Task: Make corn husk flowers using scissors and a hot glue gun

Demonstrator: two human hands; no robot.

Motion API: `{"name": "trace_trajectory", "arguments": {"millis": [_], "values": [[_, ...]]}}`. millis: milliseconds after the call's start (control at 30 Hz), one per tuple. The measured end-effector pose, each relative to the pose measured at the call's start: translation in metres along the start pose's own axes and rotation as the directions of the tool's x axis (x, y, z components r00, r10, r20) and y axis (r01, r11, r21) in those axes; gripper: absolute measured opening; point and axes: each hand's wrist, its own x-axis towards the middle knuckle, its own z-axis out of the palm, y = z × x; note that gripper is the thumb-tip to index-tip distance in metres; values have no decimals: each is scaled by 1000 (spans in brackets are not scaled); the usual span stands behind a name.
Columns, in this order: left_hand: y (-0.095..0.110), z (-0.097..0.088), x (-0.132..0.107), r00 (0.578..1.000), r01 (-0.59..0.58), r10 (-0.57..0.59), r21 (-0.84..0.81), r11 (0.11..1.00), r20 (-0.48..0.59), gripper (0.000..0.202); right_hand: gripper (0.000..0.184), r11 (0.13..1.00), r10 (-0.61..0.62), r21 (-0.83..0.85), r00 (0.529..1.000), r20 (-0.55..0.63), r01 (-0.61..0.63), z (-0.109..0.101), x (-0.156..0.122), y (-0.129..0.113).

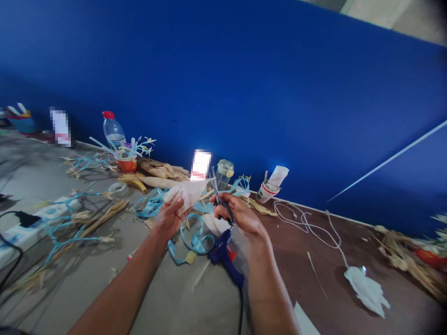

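My left hand (170, 217) pinches a pale, dry husk-like leaf (186, 191) and holds it up over the worktop. My right hand (239, 215) is closed around the dark handles of a pair of scissors (219, 195), whose blades point up beside the leaf's right edge. Just below my hands lie a blue glue gun (225, 257) and a light-blue ribbon shape (193, 240).
A blue wall (244, 93) backs the worktop (167, 293). Along it stand a red-capped bottle (112, 130), an orange cup of blue sticks (127, 161), a jar (223, 172) and a paper cup (267, 190). Blue wire branches (70, 232), husks, a white cord (307, 225) and a white leaf cutout (366, 288) lie around.
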Motion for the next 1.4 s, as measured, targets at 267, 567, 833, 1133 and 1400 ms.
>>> {"name": "trace_trajectory", "arguments": {"millis": [267, 567, 833, 1133, 1400], "values": [[4, 0, -2, 1000, 16, -16, -21, 1000, 0, 24, 33, 895, 206, -436, 952, 227, -90, -31, -17, 6], [5, 2, -3, 999, 19, -20, -11, 1000, -41, 21, 31, 846, 215, -530, 946, 242, -57, -26, -6, 15], [2, 0, -3, 1000, 4, -5, -20, 1000, -24, 25, 31, 857, 179, -515, 955, 237, -33, -11, 3, 16], [3, 4, -2, 1000, 24, -24, -56, 998, 6, 25, 36, 869, 168, -493, 964, 206, -46, -11, 8, 28], [1, 1, -1, 999, 45, -45, -55, 997, 11, 26, 32, 899, 150, -433, 973, 175, -61, -10, 9, 33]]}}
